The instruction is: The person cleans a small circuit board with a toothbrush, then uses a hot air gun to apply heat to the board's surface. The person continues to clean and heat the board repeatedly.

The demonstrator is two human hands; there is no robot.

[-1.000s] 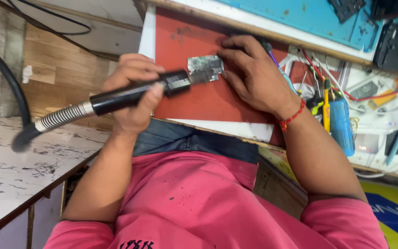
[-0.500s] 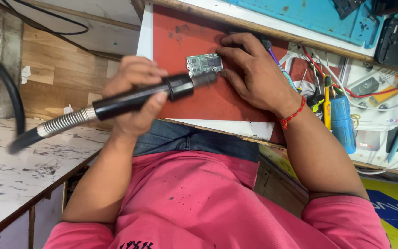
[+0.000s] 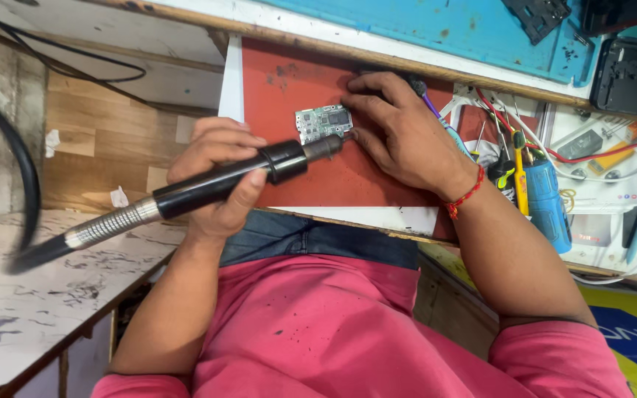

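Two hands (image 3: 215,173), one hot-air handpiece (image 3: 215,184), one circuit board (image 3: 324,122), one red mat (image 3: 318,177)
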